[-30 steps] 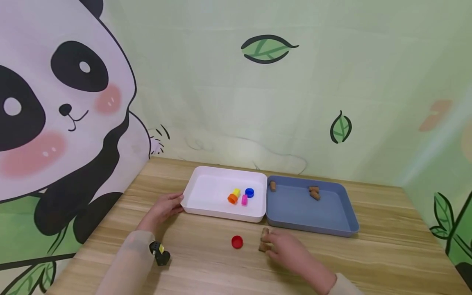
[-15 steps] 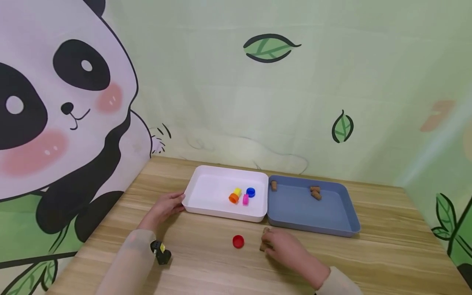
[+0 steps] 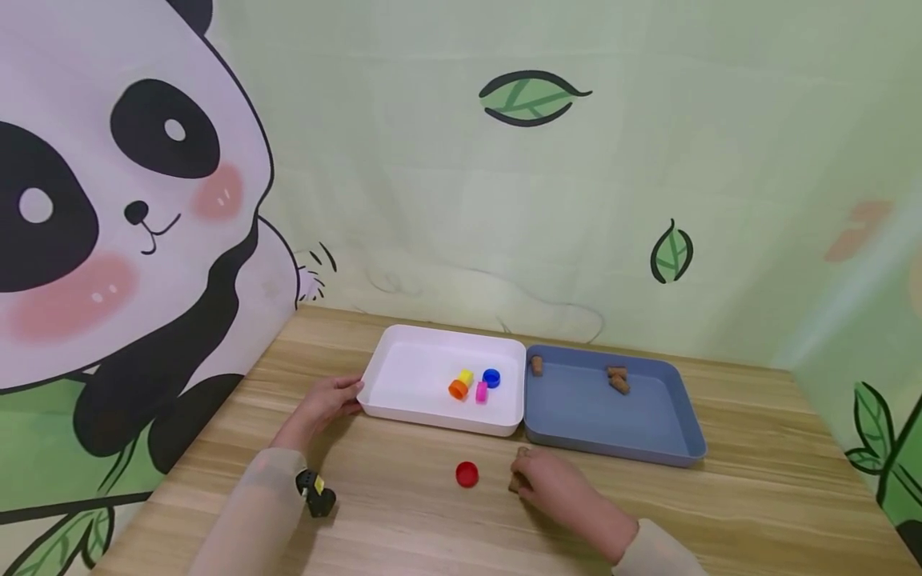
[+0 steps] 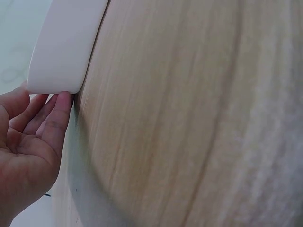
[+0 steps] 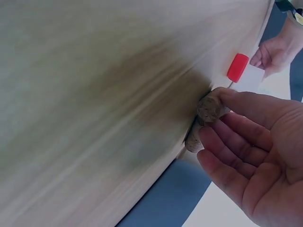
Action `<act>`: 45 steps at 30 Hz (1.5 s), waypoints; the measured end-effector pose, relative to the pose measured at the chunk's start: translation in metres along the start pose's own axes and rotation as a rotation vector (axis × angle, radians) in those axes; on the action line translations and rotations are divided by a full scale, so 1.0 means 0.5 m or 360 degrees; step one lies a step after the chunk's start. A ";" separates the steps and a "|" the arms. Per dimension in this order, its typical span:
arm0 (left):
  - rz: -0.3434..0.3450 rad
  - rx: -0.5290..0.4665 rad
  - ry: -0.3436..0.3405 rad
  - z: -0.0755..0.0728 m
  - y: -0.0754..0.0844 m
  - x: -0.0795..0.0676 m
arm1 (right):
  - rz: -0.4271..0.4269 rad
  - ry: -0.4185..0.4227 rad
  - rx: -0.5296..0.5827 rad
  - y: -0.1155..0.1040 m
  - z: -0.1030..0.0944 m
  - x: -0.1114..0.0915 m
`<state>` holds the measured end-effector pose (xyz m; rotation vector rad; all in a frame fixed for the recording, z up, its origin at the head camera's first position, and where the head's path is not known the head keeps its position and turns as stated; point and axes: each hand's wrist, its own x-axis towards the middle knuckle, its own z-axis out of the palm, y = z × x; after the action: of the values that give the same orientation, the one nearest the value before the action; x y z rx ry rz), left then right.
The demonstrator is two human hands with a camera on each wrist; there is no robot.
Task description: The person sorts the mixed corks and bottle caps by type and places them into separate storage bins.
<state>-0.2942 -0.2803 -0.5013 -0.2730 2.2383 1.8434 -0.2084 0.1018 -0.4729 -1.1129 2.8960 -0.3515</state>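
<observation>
One cork [image 5: 207, 109] sits pinched in the right grip [image 3: 553, 482], left grip [image 3: 322, 406] spread against the white tray [image 3: 410, 372].

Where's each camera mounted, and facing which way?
Head: on the head, facing forward, down at white tray and blue tray; left hand, right hand, sleeves show.
Left wrist: on that wrist, facing white tray's corner; left hand shows.
Right wrist: on that wrist, facing two corks; both hands show.
Head and right wrist share the red cap.
</observation>
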 end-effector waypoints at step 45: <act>-0.0004 0.0008 -0.0031 -0.004 0.000 0.002 | 0.0037 -0.0228 0.0385 0.006 -0.177 -0.061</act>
<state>-0.2951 -0.2822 -0.5015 -0.2556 2.2279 1.8312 -0.1965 0.1421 -0.3890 -1.0200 2.6534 -0.5781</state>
